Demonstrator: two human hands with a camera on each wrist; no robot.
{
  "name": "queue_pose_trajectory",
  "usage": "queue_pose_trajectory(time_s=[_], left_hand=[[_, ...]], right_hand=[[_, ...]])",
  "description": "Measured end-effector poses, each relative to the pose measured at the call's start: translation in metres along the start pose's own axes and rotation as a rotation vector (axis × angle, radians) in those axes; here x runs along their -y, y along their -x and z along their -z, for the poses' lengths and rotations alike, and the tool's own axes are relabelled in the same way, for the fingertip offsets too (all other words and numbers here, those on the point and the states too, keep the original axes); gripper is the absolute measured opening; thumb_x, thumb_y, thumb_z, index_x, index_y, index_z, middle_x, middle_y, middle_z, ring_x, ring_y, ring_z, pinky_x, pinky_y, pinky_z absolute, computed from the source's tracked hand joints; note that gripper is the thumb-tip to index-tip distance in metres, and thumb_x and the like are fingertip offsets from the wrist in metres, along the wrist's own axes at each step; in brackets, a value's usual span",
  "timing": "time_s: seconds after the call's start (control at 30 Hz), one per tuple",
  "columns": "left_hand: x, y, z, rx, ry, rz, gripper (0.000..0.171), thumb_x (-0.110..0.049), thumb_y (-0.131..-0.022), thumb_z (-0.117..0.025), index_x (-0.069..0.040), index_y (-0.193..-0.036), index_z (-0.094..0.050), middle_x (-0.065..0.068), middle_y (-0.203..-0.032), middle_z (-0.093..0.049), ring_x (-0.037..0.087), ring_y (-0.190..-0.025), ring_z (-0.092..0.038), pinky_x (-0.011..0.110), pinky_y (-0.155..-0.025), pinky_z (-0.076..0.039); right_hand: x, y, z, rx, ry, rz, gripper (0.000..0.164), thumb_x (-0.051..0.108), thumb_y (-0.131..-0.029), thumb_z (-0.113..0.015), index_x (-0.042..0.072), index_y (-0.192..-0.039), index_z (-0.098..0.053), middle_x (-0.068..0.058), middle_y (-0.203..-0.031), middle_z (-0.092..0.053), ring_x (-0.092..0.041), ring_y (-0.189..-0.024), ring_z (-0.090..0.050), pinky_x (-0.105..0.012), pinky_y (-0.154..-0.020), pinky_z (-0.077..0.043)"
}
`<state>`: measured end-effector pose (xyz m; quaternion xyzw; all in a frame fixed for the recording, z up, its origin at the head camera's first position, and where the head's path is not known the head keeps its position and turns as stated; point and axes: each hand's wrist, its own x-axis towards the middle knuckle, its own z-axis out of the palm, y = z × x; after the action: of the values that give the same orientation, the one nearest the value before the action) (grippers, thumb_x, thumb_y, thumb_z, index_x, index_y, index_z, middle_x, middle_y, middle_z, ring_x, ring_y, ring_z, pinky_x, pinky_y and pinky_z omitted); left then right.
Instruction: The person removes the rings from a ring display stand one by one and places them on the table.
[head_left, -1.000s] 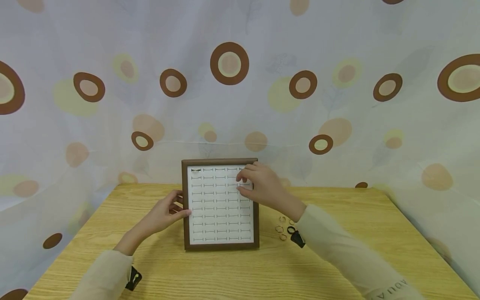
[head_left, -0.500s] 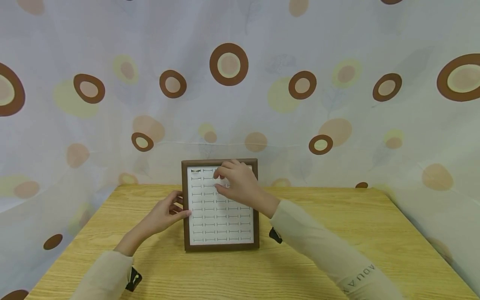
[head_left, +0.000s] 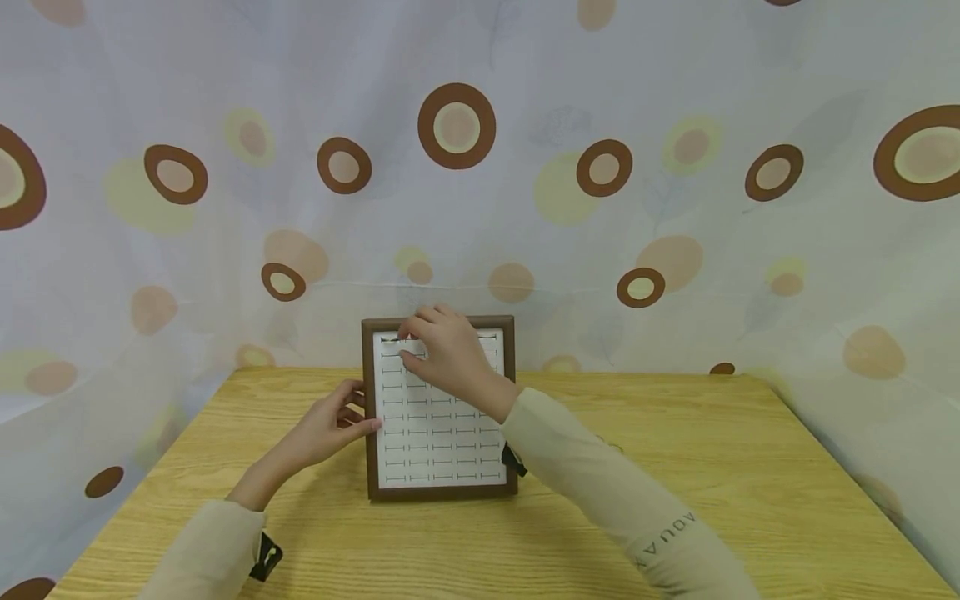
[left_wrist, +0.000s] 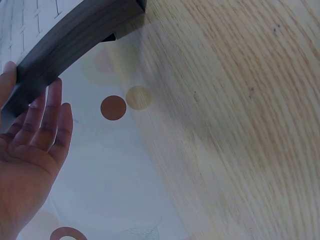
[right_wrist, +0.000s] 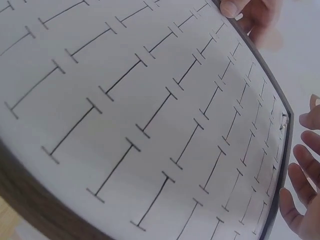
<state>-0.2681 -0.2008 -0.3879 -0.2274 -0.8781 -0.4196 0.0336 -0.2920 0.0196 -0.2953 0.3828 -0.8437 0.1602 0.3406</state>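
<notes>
A ring display board (head_left: pixel 442 417) with a brown frame and a white slotted face stands upright on the table. My left hand (head_left: pixel 330 425) holds its left edge, thumb in front and fingers behind, as the left wrist view (left_wrist: pixel 35 135) also shows. One ring (right_wrist: pixel 283 121) sits in the top-left slot. My right hand (head_left: pixel 450 350) is before the board's upper left, thumb below and index finger curled above. At the right wrist view's edge, a thin gold ring (right_wrist: pixel 313 101) appears at its fingertips, partly cut off. The head view is too coarse to show it.
The wooden table (head_left: pixel 675 483) reaches back to a patterned curtain (head_left: pixel 555 250). A bit of a gold ring (head_left: pixel 615 447) shows beside my right sleeve (head_left: pixel 600 475), which covers that part of the table. Small black clips (head_left: pixel 266 557) hang at the wrists.
My right hand has moved left across the board, from its upper right to its upper left. Its sleeve now hides most of the loose rings. The left hand and board have stayed put.
</notes>
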Motion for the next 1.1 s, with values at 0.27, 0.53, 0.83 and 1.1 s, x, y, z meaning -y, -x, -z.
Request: queue_pose_trajectory(time_s=[0.27,0.53,0.83,1.1], left_hand=[[-0.021,0.005,0.002,0.008,-0.029,0.003,0.049,-0.014,-0.087,-0.062,0.006,-0.125,-0.039,0.022,-0.109,-0.057,0.026,-0.087,-0.063,0.03,-0.073,-0.051],[-0.018,0.005,0.003,0.005,-0.023,-0.004,0.049,-0.017,-0.087,-0.062,0.004,-0.125,-0.039,0.021,-0.109,-0.057,0.024,-0.087,-0.063,0.028,-0.073,-0.051],[0.0,0.001,0.0,0.005,-0.008,-0.02,0.053,-0.027,-0.086,-0.064,-0.001,-0.126,-0.04,0.018,-0.109,-0.058,0.019,-0.086,-0.064,0.027,-0.073,-0.052],[-0.001,0.002,0.0,0.005,-0.004,-0.016,0.051,-0.024,-0.086,-0.063,0.0,-0.125,-0.04,0.018,-0.109,-0.058,0.02,-0.086,-0.064,0.026,-0.072,-0.051]], right_hand=[[0.002,-0.005,-0.009,-0.007,0.04,0.009,0.016,0.025,-0.081,-0.068,0.016,-0.093,-0.066,0.004,-0.095,-0.063,-0.015,-0.09,-0.054,-0.029,-0.078,-0.044],[0.002,-0.006,-0.023,-0.077,0.067,0.03,0.014,0.024,-0.08,-0.067,0.016,-0.091,-0.065,0.004,-0.093,-0.061,-0.015,-0.088,-0.052,-0.029,-0.076,-0.042],[0.002,-0.006,-0.035,-0.174,0.096,0.041,0.01,0.022,-0.078,-0.068,0.016,-0.086,-0.066,0.004,-0.089,-0.059,-0.015,-0.083,-0.049,-0.028,-0.069,-0.037],[0.002,-0.005,-0.041,-0.233,0.128,0.04,0.006,0.021,-0.079,-0.068,0.017,-0.084,-0.066,0.004,-0.088,-0.058,-0.015,-0.082,-0.049,-0.029,-0.07,-0.036]])
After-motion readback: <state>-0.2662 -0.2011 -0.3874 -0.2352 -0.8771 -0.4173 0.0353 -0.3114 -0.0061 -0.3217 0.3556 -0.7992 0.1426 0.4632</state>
